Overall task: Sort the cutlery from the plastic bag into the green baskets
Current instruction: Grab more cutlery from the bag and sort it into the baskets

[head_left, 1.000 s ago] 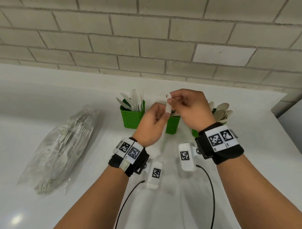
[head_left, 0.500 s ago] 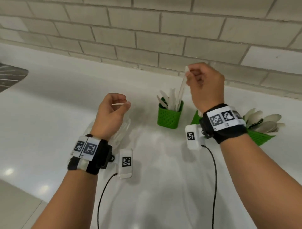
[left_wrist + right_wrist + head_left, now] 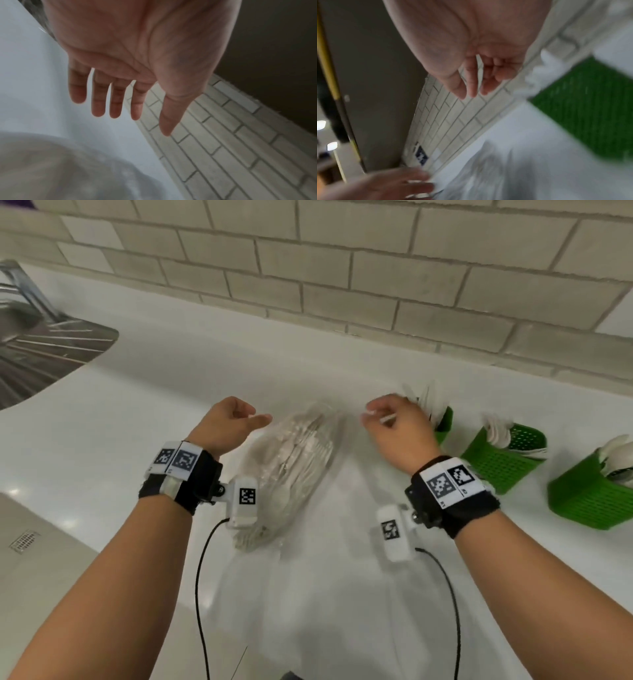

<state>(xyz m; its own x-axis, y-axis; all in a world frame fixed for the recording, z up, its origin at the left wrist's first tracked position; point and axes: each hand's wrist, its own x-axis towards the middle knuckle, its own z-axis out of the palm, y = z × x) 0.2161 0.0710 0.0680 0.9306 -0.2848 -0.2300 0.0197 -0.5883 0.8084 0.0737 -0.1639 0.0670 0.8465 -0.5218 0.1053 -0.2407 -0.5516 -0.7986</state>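
On the white countertop (image 3: 137, 422), the clear plastic bag of white cutlery (image 3: 291, 470) lies between both hands for reaching. Three green mesh baskets (image 3: 503, 463) stand right of it, part-filled. Left hand (image 3: 227, 424) hovers spread, empty; right hand (image 3: 394, 426) loosely curled, apparently empty.

Bright even light, glare on counter (image 3: 102, 446), wrist views motion-blurred.

No words or numbers can be read; the wristbands (image 3: 181, 463) and wrist cameras (image 3: 247, 496) carry only black-and-white square code markers.
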